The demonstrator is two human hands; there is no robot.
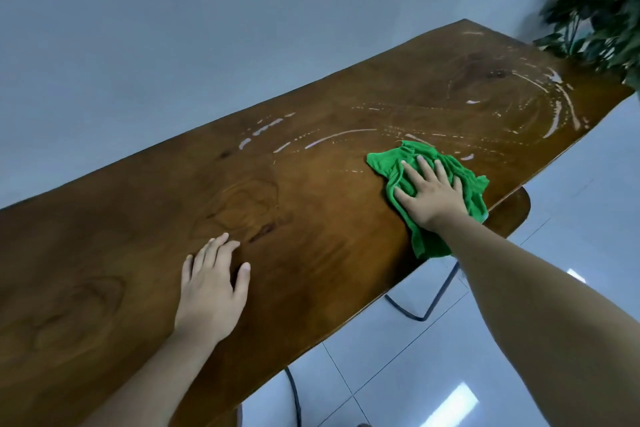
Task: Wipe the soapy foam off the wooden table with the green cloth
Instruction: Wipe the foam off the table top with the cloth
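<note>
head view: the right hand [431,196] is lying flat, fingers straight and spread, pressing the green cloth [384,163] onto the wooden table [311,191] near its front edge, a corner of cloth hanging over that edge. the left hand [211,284] is resting on bare wood, fingers relaxed, holding nothing. white foam [266,126] is streaking the wood beyond the cloth in arcs. a leafy plant [602,7] is standing at the far end, by a grey wall [173,28] and glossy tiled floor [381,374].
</note>
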